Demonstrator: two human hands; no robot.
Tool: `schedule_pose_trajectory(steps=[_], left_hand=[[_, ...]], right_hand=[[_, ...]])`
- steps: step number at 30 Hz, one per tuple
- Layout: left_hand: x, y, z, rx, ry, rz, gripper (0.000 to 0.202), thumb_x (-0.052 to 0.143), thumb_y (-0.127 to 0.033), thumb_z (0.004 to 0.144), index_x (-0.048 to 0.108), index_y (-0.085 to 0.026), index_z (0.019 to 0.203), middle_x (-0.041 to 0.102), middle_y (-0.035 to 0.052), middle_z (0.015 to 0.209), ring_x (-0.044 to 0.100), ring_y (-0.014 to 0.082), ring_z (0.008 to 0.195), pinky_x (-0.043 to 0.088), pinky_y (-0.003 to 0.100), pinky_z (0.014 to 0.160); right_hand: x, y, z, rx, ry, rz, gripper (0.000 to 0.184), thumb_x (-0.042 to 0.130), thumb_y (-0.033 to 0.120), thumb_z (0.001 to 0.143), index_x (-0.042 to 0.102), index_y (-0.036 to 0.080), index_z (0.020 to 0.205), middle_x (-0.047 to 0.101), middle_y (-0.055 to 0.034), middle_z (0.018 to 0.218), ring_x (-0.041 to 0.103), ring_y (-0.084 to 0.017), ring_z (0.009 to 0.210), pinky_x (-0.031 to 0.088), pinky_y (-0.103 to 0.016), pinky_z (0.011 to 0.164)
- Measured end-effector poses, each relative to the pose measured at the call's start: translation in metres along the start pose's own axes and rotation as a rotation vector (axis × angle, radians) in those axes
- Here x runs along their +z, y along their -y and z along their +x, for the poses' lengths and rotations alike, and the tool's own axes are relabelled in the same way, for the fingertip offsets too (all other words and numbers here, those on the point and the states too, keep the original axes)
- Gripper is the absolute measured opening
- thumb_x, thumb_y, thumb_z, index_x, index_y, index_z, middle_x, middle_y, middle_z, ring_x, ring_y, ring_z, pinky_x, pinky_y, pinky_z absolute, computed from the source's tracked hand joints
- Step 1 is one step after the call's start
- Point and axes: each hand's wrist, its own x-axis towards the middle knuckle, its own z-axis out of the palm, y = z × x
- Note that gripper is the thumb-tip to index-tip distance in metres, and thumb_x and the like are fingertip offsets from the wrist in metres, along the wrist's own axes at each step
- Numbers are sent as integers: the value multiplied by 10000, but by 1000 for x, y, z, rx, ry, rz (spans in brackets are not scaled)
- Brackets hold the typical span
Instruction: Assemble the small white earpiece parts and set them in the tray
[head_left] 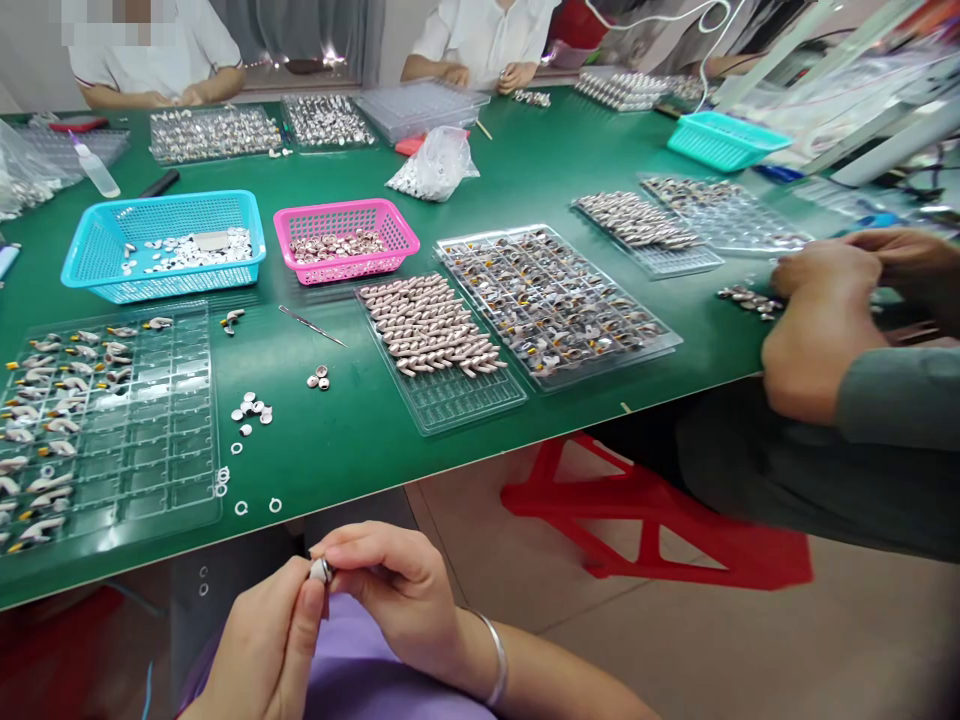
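While the left hand (274, 630) and right hand (409, 590) pinch a part (321, 570), the green table (570, 165) stands over tiled floor (517, 565)

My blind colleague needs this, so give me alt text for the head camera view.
The wearer's left hand and right hand hold a small white-and-dark piece above their lap, beside a green table. On it are a blue basket, a pink basket and clear trays of small parts; other people are around it.

Both hands (401, 590) close together, fingertips (308, 598) pinched
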Motion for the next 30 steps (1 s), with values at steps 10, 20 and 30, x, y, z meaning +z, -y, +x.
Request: schedule_pose_trajectory(steps=[10, 20, 30], left_hand=[[0, -5, 1, -66, 7, -23, 352, 348, -271, 1000, 473, -232, 673, 504, -57, 556, 457, 87, 435, 374, 178, 452], [2, -1, -1, -31, -10, 41, 333, 344, -244, 1004, 471, -233, 696, 509, -73, 562, 461, 79, 419, 378, 166, 434], [2, -4, 3, 152, -72, 196, 298, 330, -200, 1004, 463, -244, 740, 519, -86, 553, 525, 69, 415, 405, 135, 435]], right_hand=[[-1, -2, 4, -1, 36, 42, 345, 702, 30, 815, 747, 276, 1053, 767, -33, 974, 742, -144, 812, 628, -225, 707], [-4, 1, 5, 67, 44, -9, 191, 730, 84, 800, 769, 212, 937, 770, -55, 886, 739, -154, 755, 626, -238, 695], [-6, 10, 12, 118, 102, -104, 61, 715, 165, 821, 741, 164, 766, 756, -75, 819, 722, -147, 712, 607, -220, 662]])
